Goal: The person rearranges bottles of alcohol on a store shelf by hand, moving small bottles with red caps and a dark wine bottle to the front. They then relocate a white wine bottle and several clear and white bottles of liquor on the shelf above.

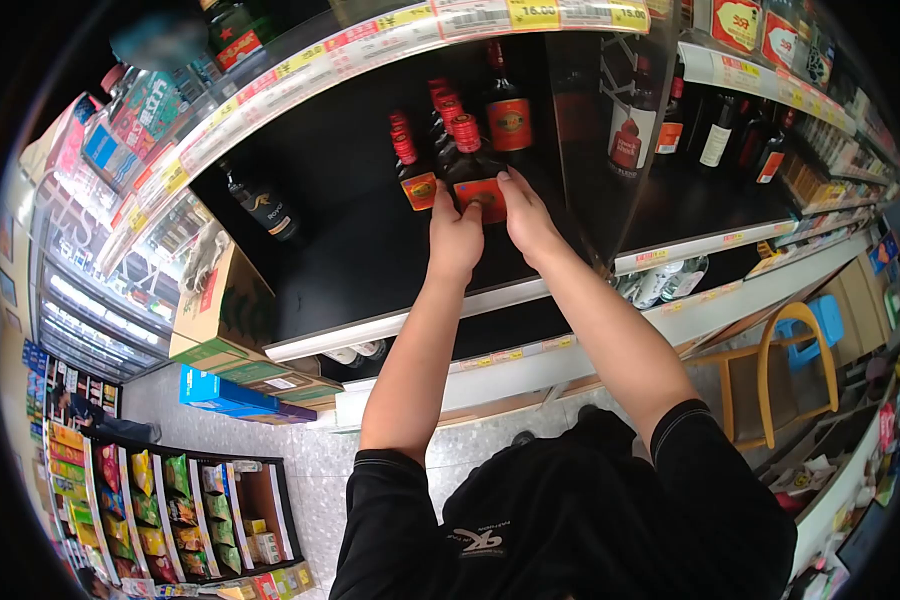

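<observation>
My left hand [457,238] and my right hand [530,218] close on the two sides of a dark liquor bottle [466,165] with a red cap and red label. It stands upright on the black shelf [360,260]. The left thumb presses on its label, while the right fingers lie along its right edge. Just left of it are similar red-capped bottles [417,188], in a row going back. Behind and to the right stands a larger bottle [510,118] with an orange-red label. Parts of the held bottle's lower front are hidden by my hands.
A dark bottle [268,208] stands at the shelf's left end. A clear divider [620,200] separates the right section with wine bottles [718,135]. Cartons [220,320] stand at the left, a wooden chair [770,380] at the right. Another person [100,415] is far left, by snack racks.
</observation>
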`<state>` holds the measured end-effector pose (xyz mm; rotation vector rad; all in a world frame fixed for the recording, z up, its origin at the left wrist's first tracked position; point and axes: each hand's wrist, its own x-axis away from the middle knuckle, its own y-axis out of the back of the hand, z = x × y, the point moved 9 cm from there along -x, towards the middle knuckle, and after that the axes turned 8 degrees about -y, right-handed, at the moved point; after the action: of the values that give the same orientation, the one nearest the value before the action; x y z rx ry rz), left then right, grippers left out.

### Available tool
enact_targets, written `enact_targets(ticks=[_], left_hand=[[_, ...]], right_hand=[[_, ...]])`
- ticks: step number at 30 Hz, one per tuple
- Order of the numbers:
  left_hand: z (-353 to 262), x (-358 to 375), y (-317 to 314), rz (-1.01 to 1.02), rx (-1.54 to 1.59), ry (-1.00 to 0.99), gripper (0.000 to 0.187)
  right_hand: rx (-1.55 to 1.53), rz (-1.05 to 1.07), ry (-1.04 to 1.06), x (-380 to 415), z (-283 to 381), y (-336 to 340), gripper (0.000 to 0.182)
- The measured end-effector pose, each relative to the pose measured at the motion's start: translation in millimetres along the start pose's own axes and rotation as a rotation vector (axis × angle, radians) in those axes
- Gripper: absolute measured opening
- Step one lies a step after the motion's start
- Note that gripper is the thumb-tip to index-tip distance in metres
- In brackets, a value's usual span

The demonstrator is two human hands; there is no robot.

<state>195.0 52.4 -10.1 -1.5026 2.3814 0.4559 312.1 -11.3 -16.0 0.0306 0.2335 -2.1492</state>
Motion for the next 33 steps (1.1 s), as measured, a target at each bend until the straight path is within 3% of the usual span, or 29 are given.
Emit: enact_targets(ticks=[1, 7, 12, 16, 21, 23, 25, 27, 29, 31, 33], left_hand=[[1.9, -4.3, 3.5, -0.032, -0.082, -0.076, 0.067], [3.9, -3.2, 7.3, -0.011, -0.04, -0.002, 0.067], [-12.3, 2.3, 4.7, 0.041, -0.042, -0.031, 0.057], [-11.2, 4.1, 7.2, 0.006, -0.118, -0.055, 0.052], [8.2, -1.9, 8.8, 0.007, -0.089, -0.126, 0.054], [12.8, -2.8, 8.3, 0.021, -0.049, -0.082, 0.055], [5.2, -2.3, 4.9, 0.014, 0.055, -0.173, 0.052], [-3.2, 2.9, 0.9, 0.01, 0.118, -0.106, 0.052], [7.3, 1.8, 3.3, 0.021, 0.18, -0.096, 0.053], [8.1, 5.0, 6.8, 0.016, 0.247, -0.112, 0.055], [2.2, 15.2, 15.0, -0.024, 0.263, -0.12, 0.06]], right_hand=[[-0.004, -0.005, -0.005, 1.2, 1.7, 1.1, 0.056], [-0.055, 0.034, -0.047, -5.2, -4.8, 1.3, 0.047], [0.089, -0.028, 0.085, -4.8, -3.4, 6.4, 0.052], [0.063, 0.039, 0.071, -4.1, -6.5, 6.8, 0.056], [0.386, 0.004, 0.112, 6.2, 9.5, 3.9, 0.071], [0.429, -0.014, 0.125, 9.4, 13.6, 4.7, 0.069], [0.407, -0.02, 0.159, 8.1, 13.7, 5.0, 0.07], [0.487, -0.061, 0.148, 11.8, 14.8, 8.0, 0.068], [0.534, -0.187, 0.29, 25.5, 21.1, 14.7, 0.067], [0.52, -0.122, 0.437, 64.1, 43.3, 13.7, 0.068], [0.413, 0.129, 0.567, 119.5, 69.5, 18.2, 0.066]])
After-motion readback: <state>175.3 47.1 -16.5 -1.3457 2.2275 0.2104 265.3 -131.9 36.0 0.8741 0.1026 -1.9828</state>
